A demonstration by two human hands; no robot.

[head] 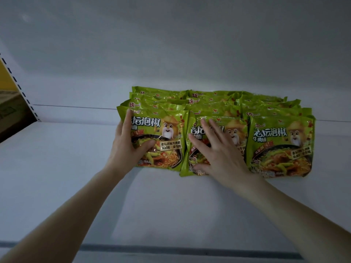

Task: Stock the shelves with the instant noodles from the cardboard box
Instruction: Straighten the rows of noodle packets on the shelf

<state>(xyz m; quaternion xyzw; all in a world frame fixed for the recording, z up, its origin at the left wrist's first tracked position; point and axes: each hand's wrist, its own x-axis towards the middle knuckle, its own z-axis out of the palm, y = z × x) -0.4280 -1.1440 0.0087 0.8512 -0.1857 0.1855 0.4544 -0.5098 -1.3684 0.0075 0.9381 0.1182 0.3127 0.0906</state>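
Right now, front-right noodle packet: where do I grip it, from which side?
Pinch the front-right packet along its right edge, coming from the right. That side is free, while its left edge butts the middle packet under the right hand, and more packets stand behind it. Likely thumb on the face, fingers behind.

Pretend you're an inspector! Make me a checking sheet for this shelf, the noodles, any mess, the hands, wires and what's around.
Surface: white shelf, packets toward its back.
Job's things: green noodle packets in three rows, one behind another; cardboard box not seen.
Clutter: nothing seen.
Hands: left hand grips the left front packet, thumb on its face; right hand lies flat on the middle front packet, fingers straight.
Cables: nothing seen.
Surroundings: white back panel; slotted upright at left.
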